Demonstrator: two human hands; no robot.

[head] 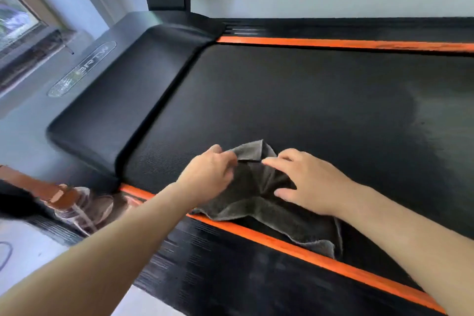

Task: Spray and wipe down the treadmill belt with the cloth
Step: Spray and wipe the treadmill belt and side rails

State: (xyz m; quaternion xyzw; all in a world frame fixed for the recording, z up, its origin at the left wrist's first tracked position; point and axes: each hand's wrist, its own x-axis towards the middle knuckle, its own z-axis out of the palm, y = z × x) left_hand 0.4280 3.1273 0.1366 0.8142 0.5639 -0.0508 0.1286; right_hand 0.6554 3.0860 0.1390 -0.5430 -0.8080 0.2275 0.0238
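The grey cloth (256,195) lies bunched on the treadmill belt (307,100), its edge over the near orange stripe (282,244). The left hand (210,172) pinches a fold; the right hand (310,182) presses flat, fingers spread. I'd smooth it first, then wipe away from that stripe.

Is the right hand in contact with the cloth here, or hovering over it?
Touching. The head view shows the right hand laid on the grey cloth, fingers spread flat against it, with no gap visible.
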